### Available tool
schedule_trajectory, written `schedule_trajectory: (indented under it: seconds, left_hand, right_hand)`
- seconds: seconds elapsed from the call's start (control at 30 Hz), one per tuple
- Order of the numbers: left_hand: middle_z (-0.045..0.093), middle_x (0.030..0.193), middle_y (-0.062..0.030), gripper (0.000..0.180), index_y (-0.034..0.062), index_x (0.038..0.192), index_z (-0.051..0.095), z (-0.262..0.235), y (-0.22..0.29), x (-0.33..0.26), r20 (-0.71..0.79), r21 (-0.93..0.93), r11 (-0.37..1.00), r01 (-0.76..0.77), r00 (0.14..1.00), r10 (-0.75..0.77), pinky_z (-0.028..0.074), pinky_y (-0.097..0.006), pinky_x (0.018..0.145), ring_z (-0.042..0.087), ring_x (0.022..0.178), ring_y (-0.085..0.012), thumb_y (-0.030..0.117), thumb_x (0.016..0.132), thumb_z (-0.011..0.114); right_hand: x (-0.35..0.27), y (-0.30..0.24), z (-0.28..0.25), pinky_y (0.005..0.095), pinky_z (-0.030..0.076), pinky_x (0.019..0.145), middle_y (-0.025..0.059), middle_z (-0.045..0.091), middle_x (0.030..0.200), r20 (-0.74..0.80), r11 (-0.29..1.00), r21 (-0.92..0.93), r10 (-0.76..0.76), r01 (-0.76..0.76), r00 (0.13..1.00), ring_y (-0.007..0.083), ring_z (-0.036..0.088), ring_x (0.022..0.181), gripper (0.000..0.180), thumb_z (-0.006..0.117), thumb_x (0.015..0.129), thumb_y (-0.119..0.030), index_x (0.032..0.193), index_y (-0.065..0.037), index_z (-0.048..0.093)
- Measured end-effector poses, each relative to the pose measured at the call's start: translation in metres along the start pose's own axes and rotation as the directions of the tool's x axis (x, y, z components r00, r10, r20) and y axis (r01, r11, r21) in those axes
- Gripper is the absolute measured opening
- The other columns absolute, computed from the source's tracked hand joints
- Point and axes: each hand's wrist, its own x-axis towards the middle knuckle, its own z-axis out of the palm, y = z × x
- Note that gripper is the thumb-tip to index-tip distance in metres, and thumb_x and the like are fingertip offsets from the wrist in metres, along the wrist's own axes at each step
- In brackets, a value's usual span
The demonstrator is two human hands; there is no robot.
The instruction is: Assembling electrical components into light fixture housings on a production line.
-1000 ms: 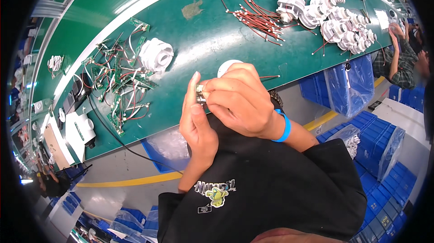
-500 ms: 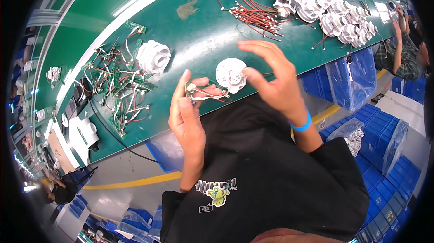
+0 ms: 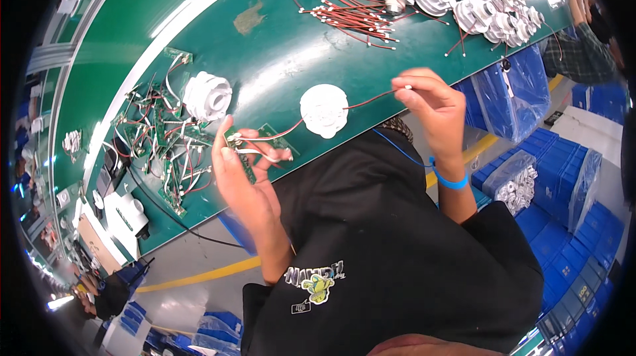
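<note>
A green circuit board with white and red wires is gripped between the thumb and fingers of my left hand. My right hand pinches the small white plug at the end of a red cable. Between my hands, a round white plastic part lies flat on the green table. The red cable reaches its right edge, and a wire from the board meets its left edge. Whether they are one cable passing under or through the part, I cannot tell.
Left lie tangled circuit boards and a white plastic housing. Farther back are red cables and a cluster of white assemblies. A blue wrist strap trails a cord. Blue bins stand off the table's right edge.
My right hand has gone from spread fingers to a pinch on the cable's plug, and moved outward. My left hand has shifted left with the board, stretching the wires. The view has shifted slightly.
</note>
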Motion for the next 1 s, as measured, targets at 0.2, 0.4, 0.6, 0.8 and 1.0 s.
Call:
schedule_trajectory:
  seconds: [0.2, 0.4, 0.6, 0.8, 1.0]
  left_hand:
    - [0.055, 0.107, -0.0113, 0.046, -0.0016, 0.140, 0.037, 0.004, 0.003, -0.009, 0.094, -0.083, 0.986, 0.145, 0.986, -0.137, 0.037, -0.021, 0.038, 0.051, 0.064, -0.0099, 0.027, 0.105, 0.037]
    - [0.058, 0.111, -0.0091, 0.045, 0.0016, 0.143, 0.034, 0.006, -0.006, -0.007, 0.238, -0.366, 0.845, 0.389, 0.917, -0.319, 0.034, -0.018, 0.034, 0.042, 0.056, -0.0071, 0.029, 0.107, 0.033]
    - [0.057, 0.113, -0.0090, 0.047, 0.0028, 0.144, 0.032, 0.009, -0.010, -0.011, 0.270, -0.439, 0.793, 0.424, 0.903, -0.333, 0.033, -0.017, 0.033, 0.042, 0.055, -0.0063, 0.031, 0.106, 0.034]
    - [0.059, 0.111, -0.0100, 0.049, 0.0032, 0.144, 0.033, 0.015, -0.014, -0.015, 0.279, -0.403, 0.817, 0.412, 0.906, -0.319, 0.035, -0.018, 0.032, 0.048, 0.055, -0.0067, 0.033, 0.106, 0.035]
    - [0.062, 0.096, -0.0085, 0.050, 0.0049, 0.144, 0.034, 0.022, -0.016, -0.024, 0.232, -0.209, 0.909, 0.359, 0.922, -0.311, 0.034, -0.018, 0.035, 0.050, 0.053, -0.0058, 0.037, 0.105, 0.036]
  right_hand:
    - [0.001, 0.006, 0.026, 0.0288, 0.050, 0.082, 0.0128, 0.061, 0.108, -0.031, 0.985, 0.166, -0.045, 0.050, 0.998, 0.0194, 0.061, 0.094, 0.023, 0.064, 0.090, 0.001, 0.113, 0.004, 0.067]
    - [-0.003, -0.004, 0.046, 0.0281, 0.051, 0.077, 0.0120, 0.059, 0.099, 0.133, 0.963, -0.059, -0.255, 0.264, 0.958, 0.0196, 0.061, 0.089, 0.023, 0.064, 0.087, 0.007, 0.108, 0.002, 0.071]
    - [-0.009, 0.000, 0.070, 0.0324, 0.054, 0.071, 0.0111, 0.067, 0.091, 0.232, 0.893, -0.021, -0.433, 0.449, 0.871, 0.0237, 0.066, 0.078, 0.028, 0.073, 0.076, 0.010, 0.103, 0.001, 0.071]
    - [-0.011, 0.004, 0.083, 0.0314, 0.054, 0.061, 0.0120, 0.070, 0.088, 0.254, 0.849, -0.077, -0.491, 0.523, 0.833, 0.0231, 0.068, 0.072, 0.030, 0.075, 0.072, 0.010, 0.100, 0.002, 0.066]
    - [-0.013, 0.016, 0.091, 0.0321, 0.054, 0.062, 0.0122, 0.071, 0.096, 0.194, 0.806, -0.174, -0.534, 0.565, 0.823, 0.0250, 0.069, 0.074, 0.027, 0.074, 0.073, 0.003, 0.096, -0.002, 0.062]
